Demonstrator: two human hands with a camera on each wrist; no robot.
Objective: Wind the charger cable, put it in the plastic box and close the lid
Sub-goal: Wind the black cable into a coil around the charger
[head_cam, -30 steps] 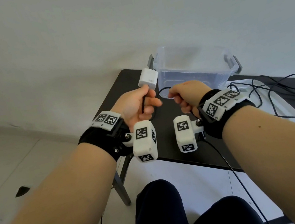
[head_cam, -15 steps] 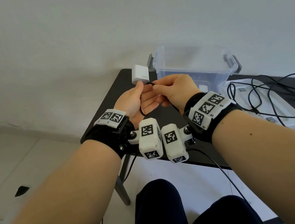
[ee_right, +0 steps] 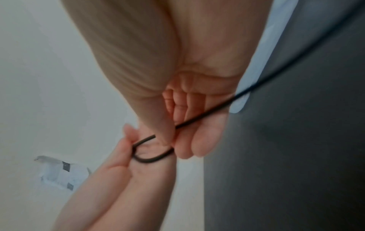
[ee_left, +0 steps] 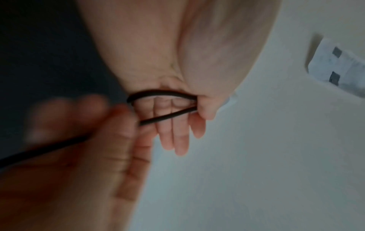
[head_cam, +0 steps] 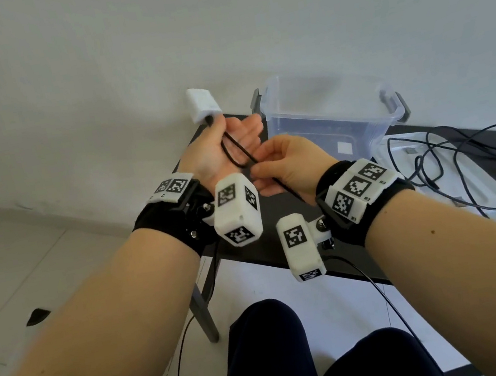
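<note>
1. The left hand [head_cam: 226, 145] pinches the cable [head_cam: 236, 153] under its thumb just below the plug [head_cam: 203, 105], fingers extended, left of the box [head_cam: 333, 114].
2. The right hand [head_cam: 288, 164] grips the cable beside the loop; the wrist views are blurred, so its exact hold is unclear.
3. The cable looks thin, limp and springy: hold loops at the crossing.
4. The rest trails right of the box, over the lid [head_cam: 487, 197].
</note>
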